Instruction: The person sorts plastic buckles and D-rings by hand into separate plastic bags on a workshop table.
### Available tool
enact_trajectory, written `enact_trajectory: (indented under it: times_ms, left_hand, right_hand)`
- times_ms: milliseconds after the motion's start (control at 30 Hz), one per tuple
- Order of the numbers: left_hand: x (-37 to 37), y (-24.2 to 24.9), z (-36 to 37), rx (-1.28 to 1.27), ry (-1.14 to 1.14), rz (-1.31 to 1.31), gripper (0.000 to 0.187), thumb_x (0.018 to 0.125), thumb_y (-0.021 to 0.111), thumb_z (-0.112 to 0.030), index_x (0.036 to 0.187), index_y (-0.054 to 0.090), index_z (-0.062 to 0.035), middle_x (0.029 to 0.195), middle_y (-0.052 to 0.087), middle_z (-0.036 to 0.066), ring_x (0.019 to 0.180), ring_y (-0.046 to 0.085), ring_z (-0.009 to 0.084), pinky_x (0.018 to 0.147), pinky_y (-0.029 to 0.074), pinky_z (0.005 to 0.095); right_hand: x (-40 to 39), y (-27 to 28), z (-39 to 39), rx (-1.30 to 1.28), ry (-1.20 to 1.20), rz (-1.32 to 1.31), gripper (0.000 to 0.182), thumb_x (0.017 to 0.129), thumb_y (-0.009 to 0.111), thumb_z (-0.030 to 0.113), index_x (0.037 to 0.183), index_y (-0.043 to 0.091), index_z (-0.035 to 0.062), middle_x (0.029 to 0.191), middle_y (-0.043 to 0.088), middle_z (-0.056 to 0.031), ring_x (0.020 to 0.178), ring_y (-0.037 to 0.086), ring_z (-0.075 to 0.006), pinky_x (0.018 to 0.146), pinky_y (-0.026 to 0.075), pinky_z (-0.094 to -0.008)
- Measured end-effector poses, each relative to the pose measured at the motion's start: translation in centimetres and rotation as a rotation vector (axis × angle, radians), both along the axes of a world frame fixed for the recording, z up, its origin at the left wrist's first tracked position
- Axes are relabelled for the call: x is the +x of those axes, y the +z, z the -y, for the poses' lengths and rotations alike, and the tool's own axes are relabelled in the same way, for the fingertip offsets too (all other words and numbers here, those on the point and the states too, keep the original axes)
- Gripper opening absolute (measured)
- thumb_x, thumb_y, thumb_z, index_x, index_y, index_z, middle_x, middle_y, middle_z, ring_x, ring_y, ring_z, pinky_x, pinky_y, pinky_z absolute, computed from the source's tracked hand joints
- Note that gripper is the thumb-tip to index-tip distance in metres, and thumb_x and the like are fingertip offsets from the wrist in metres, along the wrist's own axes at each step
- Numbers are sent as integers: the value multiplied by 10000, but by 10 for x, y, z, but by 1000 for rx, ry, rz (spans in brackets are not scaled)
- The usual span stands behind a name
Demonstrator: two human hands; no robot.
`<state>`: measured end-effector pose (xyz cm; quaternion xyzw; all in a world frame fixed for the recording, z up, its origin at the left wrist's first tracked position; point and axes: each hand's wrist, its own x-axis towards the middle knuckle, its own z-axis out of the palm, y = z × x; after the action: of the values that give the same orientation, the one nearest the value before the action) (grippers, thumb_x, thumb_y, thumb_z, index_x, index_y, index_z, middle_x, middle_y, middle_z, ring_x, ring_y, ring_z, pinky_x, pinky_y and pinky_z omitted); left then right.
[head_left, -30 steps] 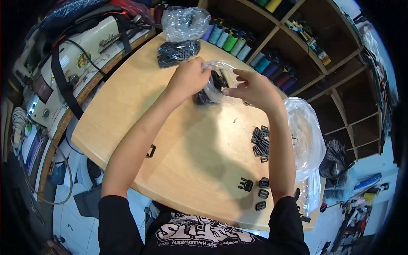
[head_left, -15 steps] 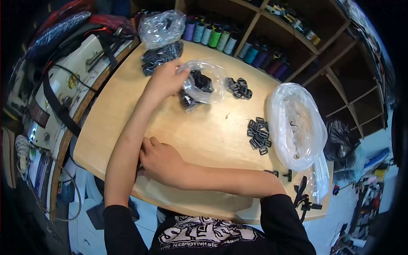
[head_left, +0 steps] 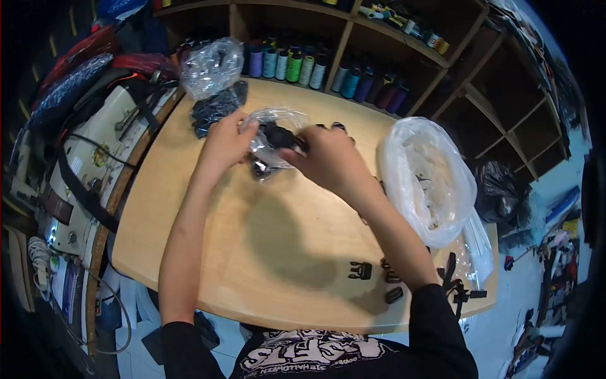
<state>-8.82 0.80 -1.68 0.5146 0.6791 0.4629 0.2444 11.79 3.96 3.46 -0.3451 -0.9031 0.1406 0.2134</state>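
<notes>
A small clear plastic bag [head_left: 276, 115] with black plastic pieces [head_left: 278, 135] inside lies on the table, its mouth rolled open. My left hand [head_left: 228, 142] pinches the bag's left rim between thumb and fingers. At the opening's right side is my right hand [head_left: 331, 158], fingers curled and thumb pointing into the bag; what they grip is hidden. A black side-release buckle half [head_left: 360, 270] lies near the front of the table. Beside it, partly under my right forearm, sit more black pieces [head_left: 394, 295].
A large white plastic bag [head_left: 398, 158] stands open on the right. Another clear bag [head_left: 211, 66] and a dark packet [head_left: 218, 107] lie at the back left. Thread spools [head_left: 293, 66] line the shelf behind; a sewing machine [head_left: 104, 148] stands left. Black straps [head_left: 451, 278] lie front right.
My right hand has gone from the front left of the table up to the small bag's opening. A buckle half now shows at the front. My left hand stays on the bag's rim.
</notes>
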Motion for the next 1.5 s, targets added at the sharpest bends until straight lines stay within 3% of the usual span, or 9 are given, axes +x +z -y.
enact_trajectory:
  times_ms: [267,333,400,467,600,800,1100,1333,1500]
  left_hand:
    - [5,-2,-1,9,-1,-25,272,939,574,-241,1011,628,15,527,587,85,443,594,146,443,479,295]
    - [7,1,0,1,5,-34,271,943,564,-236,1007,627,20,533,590,90,443,595,148,447,481,292]
    - [7,-2,-1,14,14,-35,271,944,559,-235,995,629,22,544,593,91,444,597,151,445,485,296]
    - [7,-3,-4,28,13,-54,269,944,557,-232,983,637,22,556,595,91,444,595,150,443,488,300]
    - [-11,4,-27,99,90,-5,275,937,553,-235,970,655,17,559,596,87,456,594,153,434,480,300]
    - [-20,32,-46,56,96,-358,331,910,547,-291,934,668,16,551,599,119,473,609,203,496,471,348]
    - [-30,44,-87,99,39,-288,306,880,597,-270,960,685,12,508,573,77,411,563,153,412,424,295]
    - [-2,66,-42,-89,113,-513,400,888,657,-265,1169,605,14,598,566,50,416,494,115,413,385,280]
    - [38,88,2,212,19,-652,342,869,674,-191,1157,617,-14,705,590,41,548,538,95,510,428,256]
  right_hand:
    - [3,-37,-35,-6,-122,-179,484,809,733,344,1052,649,-66,839,687,-221,830,677,-358,790,535,-405]
    - [8,-46,-39,398,-322,-432,393,763,753,320,939,687,-26,823,669,-225,836,665,-366,780,531,-425]
    - [8,-56,-52,271,-398,-302,392,745,761,300,948,690,-29,881,684,-224,870,667,-356,803,529,-411]
    - [4,-59,-76,-315,-135,-80,338,742,740,242,925,697,-38,885,692,-227,831,679,-351,794,535,-406]
    - [1,-14,-80,-246,-120,-431,227,760,667,170,865,718,-25,727,694,-179,701,700,-283,713,552,-354]
    - [5,12,-108,-287,-61,-312,239,799,682,136,938,698,-57,763,701,-123,627,675,-149,650,559,-278]
    - [15,17,-119,-586,101,-704,384,853,714,197,1080,633,-102,822,679,-113,704,658,-139,691,560,-259]
    - [99,14,-82,-202,-54,-122,377,870,694,279,1086,653,-27,895,701,-112,794,674,-157,702,540,-276]
    - [201,21,-83,-276,-195,-213,194,891,642,133,1019,671,-11,851,675,-50,785,637,-117,716,514,-253]
